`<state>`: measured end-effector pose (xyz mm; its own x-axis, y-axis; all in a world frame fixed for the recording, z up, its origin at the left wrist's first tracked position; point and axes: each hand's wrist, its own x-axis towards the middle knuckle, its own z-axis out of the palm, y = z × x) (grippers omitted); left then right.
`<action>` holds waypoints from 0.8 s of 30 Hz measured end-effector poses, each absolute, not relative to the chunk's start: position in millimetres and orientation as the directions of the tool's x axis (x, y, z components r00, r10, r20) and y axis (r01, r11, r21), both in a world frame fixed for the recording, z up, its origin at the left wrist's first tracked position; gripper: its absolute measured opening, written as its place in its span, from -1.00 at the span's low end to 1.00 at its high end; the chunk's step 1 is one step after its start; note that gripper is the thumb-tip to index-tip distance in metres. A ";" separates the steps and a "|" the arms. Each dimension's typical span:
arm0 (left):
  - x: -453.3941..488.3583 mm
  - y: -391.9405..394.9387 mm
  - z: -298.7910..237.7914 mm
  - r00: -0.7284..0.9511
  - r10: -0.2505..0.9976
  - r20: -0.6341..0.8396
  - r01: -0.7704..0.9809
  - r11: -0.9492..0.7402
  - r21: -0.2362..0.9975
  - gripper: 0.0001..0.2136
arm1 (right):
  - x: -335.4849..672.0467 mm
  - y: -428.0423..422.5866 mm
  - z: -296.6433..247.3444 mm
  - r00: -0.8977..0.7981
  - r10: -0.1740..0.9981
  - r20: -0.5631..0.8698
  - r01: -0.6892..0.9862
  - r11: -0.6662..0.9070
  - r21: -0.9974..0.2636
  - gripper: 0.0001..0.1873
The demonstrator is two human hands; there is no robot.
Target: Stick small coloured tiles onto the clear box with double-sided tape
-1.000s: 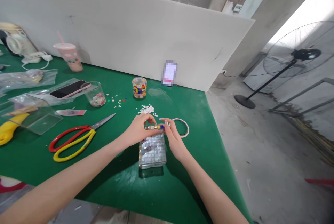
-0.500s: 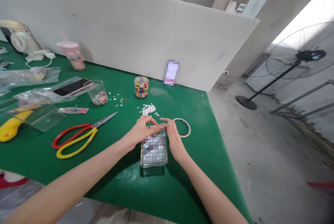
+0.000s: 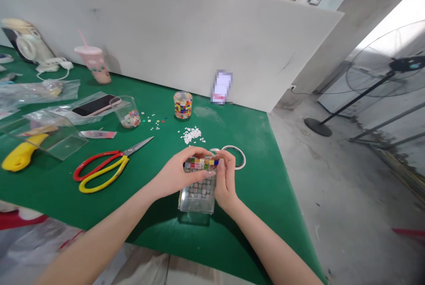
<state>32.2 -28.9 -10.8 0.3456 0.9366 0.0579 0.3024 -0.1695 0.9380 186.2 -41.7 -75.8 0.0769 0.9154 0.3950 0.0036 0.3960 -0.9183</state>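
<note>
Both hands meet at the far end of a clear plastic box [image 3: 198, 203] partly covered in small square mosaic tiles. Its far edge now shows bright coloured tiles, while grey and clear squares run down the near face. My left hand [image 3: 181, 171] grips the box from the left, thumb across the top and fingers behind. On the right corner, my right hand [image 3: 226, 181] presses with bent fingers and thumb; whether a loose tile sits between them cannot be seen. A pile of white tiles [image 3: 192, 135] lies just beyond, and a white ring-shaped roll [image 3: 244, 159] sits beside my right hand.
Scissors [image 3: 99, 172] with red and yellow handles lie left. Behind are a tile-covered round jar [image 3: 183, 106], a plastic cup [image 3: 130, 117] of mixed tiles, a phone [image 3: 96, 105], a pink drink cup [image 3: 96, 66] and a clear container [image 3: 68, 141]. A lit phone [image 3: 222, 86] leans on the partition.
The box has tilted, bringing a band of coloured tiles at its far edge into view. My left fingers have spread around that edge, and my right fingers have curled over the corner.
</note>
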 end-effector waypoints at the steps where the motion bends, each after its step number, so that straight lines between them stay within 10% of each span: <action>1: 33.0 -30.8 -9.3 0.355 0.932 0.072 0.305 -0.188 0.933 -0.70 | 186.6 -41.6 -76.8 0.091 0.907 0.412 0.008 0.413 -0.911 -0.68; 24: 47.6 -39.0 -12.7 0.268 0.948 0.170 0.290 -0.248 0.924 -0.90 | 181.9 -47.9 -69.8 0.093 0.903 0.420 -0.027 0.424 -0.905 -0.63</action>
